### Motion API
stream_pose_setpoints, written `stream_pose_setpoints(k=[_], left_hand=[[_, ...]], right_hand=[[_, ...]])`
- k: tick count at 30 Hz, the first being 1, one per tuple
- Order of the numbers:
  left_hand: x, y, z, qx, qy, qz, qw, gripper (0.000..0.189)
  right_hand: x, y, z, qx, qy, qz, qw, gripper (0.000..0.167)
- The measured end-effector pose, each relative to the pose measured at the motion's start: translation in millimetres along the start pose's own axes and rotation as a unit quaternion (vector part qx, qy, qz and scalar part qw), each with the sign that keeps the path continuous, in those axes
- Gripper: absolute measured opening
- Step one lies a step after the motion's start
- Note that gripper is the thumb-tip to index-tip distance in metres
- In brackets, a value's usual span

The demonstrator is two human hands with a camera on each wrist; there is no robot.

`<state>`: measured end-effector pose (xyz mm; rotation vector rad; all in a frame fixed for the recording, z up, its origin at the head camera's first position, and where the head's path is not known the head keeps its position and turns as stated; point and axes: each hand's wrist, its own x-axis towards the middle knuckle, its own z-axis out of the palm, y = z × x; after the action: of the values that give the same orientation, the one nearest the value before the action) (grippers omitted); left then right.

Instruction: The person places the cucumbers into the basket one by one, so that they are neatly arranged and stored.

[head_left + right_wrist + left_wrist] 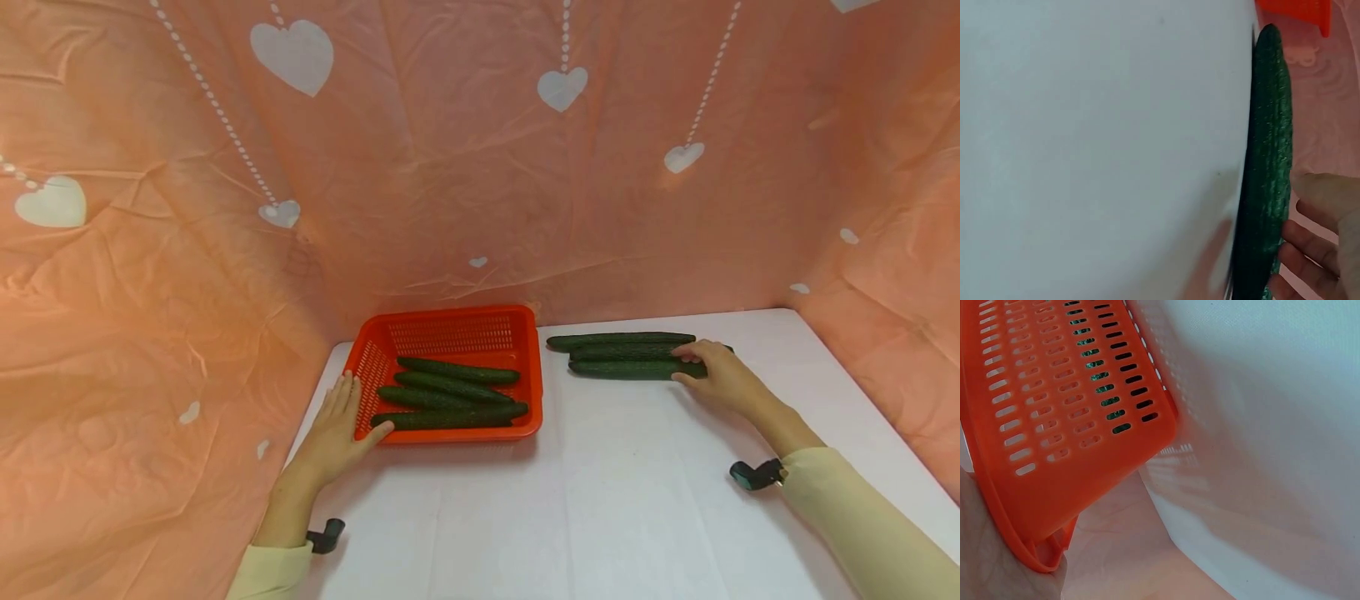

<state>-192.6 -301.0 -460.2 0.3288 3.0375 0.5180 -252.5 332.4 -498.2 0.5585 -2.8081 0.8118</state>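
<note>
Spread at the left front corner of an orange plastic basket is my left hand. Its fingers lie along the left rim and its thumb reaches over the front rim. Several dark green cucumbers lie inside, roughly parallel. In the left wrist view, the edge of that hand is against the basket's rim. My right hand is over the right end of a group of 3 cucumbers. Its loosely bent fingers touch the nearest cucumber, seen close in the right wrist view.
A white cloth covers the table. Orange sheeting with white hearts hangs behind and at both sides. Black devices are worn at both wrists. The group of cucumbers lies right of the basket, close to the table's back edge.
</note>
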Motion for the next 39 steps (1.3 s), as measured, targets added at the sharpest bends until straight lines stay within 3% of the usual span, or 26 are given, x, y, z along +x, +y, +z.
stream_pose_setpoints(k=[7, 26, 30, 35, 39], left_hand=[[0.1, 0.1, -0.1, -0.003, 0.002, 0.001, 1.0, 0.111], [-0.9, 0.5, 1.3, 0.0, 0.002, 0.001, 1.0, 0.11], [-0.8, -0.2, 1.7, 0.001, 0.002, 0.002, 1.0, 0.11], [-0.8, -1.2, 1.4, 0.001, 0.003, 0.003, 1.0, 0.11], [0.2, -2.2, 1.2, 0.002, 0.005, 0.004, 1.0, 0.11]], right_hand=[[-2.3, 5.3, 3.1, -0.051, 0.003, 0.017, 0.9985, 0.04], [-11.4, 18.5, 2.5, -0.064, -0.038, -0.007, 0.9972, 0.038], [-16.4, 20.0, 0.0, -0.041, -0.039, -0.023, 0.9981, 0.035], [-22.7, 10.9, -6.8, 0.025, -0.032, -0.01, 0.9991, 0.037], [-23.4, -0.1, -13.8, 0.022, 0.0, -0.035, 0.9991, 0.036]])
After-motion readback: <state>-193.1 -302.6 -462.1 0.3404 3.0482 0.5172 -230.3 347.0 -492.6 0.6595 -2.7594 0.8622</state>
